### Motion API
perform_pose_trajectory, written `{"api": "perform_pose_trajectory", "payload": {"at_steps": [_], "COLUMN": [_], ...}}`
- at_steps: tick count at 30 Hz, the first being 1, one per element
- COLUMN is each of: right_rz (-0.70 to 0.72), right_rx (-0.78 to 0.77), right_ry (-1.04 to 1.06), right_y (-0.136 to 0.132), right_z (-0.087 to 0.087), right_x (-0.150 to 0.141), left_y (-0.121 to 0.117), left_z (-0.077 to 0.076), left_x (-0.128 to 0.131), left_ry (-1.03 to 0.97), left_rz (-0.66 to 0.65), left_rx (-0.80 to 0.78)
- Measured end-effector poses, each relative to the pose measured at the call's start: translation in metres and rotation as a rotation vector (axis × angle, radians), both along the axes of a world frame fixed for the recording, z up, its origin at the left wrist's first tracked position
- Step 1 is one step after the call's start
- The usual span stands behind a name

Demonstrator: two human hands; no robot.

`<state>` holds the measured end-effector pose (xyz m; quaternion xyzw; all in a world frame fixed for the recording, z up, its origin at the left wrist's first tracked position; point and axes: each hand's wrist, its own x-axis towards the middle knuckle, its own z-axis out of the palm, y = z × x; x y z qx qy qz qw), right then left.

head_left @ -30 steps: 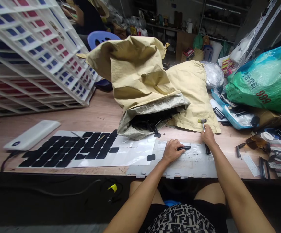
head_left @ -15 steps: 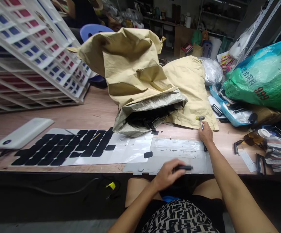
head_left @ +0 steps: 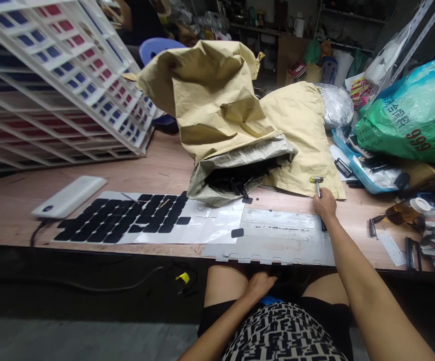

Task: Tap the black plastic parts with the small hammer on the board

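My right hand [head_left: 326,205] is closed round a small hammer [head_left: 317,185] with a yellow-tipped metal head, at the right end of a grey plate [head_left: 283,245] on the table. My left hand [head_left: 260,287] is down below the table edge, over my lap. Its fingers look curled together, and whatever they may hold is lost against the dark. A scrap of blue [head_left: 270,300] shows just under it. Behind the plate lies an open tan sack [head_left: 217,110] with black parts [head_left: 240,186] in its mouth. One black rounded pad [head_left: 237,232] lies at the plate's left edge.
Left on the table are a white sheet [head_left: 217,223] with rows of black pads, a white device [head_left: 68,196] with a cable, and a tilted white crate [head_left: 89,80]. To the right are a blue tray [head_left: 371,173], a bottle [head_left: 407,210] and a green bag [head_left: 409,125].
My left hand has dropped from above the table edge to my lap; the black part it held no longer shows clearly. My right hand keeps the hammer. The whole view has shifted slightly.
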<state>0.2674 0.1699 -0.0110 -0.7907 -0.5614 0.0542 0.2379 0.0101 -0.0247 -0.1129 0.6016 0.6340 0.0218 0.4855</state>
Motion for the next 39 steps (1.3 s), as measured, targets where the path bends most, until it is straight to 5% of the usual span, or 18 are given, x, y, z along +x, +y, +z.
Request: {"api": "perform_pose_trajectory", "payload": {"at_steps": [3,7,9,12,16,21,25,30,36,39], "right_rz": [0.011,0.009,0.008,0.004,0.004,0.003,0.006,0.014,0.009,0.000], "right_rx": [0.030,0.038,0.033,0.025,0.025,0.034,0.035,0.037,0.022,0.022], "right_ry": [-0.002,-0.011,-0.020,-0.027,-0.007,0.033,0.034,0.033,0.029,0.033], "right_y": [0.001,0.003,0.003,0.002,0.002,0.004,0.003,0.002,0.003,0.002], "right_z": [-0.002,-0.005,-0.005,-0.005,-0.004,-0.005,-0.005,-0.005,-0.006,-0.004], "right_x": [0.001,0.002,0.002,0.002,0.002,0.003,0.003,0.003,0.003,0.002], "left_y": [-0.003,0.013,0.041,0.101,0.178,0.218,0.212,0.175,0.138,0.138], "left_z": [0.027,0.088,0.114,0.134,0.132,0.121,0.117,0.119,0.106,0.096], "left_x": [-0.002,-0.017,-0.027,-0.041,-0.051,-0.049,-0.053,-0.057,-0.034,-0.022], "left_ry": [-0.098,-0.400,-0.423,-0.123,0.344,0.516,0.518,0.435,0.009,-0.059], "left_rz": [-0.131,-0.217,-0.125,0.180,0.452,0.469,0.477,0.406,-0.112,-0.230], "left_rx": [0.012,0.053,0.144,0.413,0.583,0.437,0.444,0.501,0.687,0.771]}}
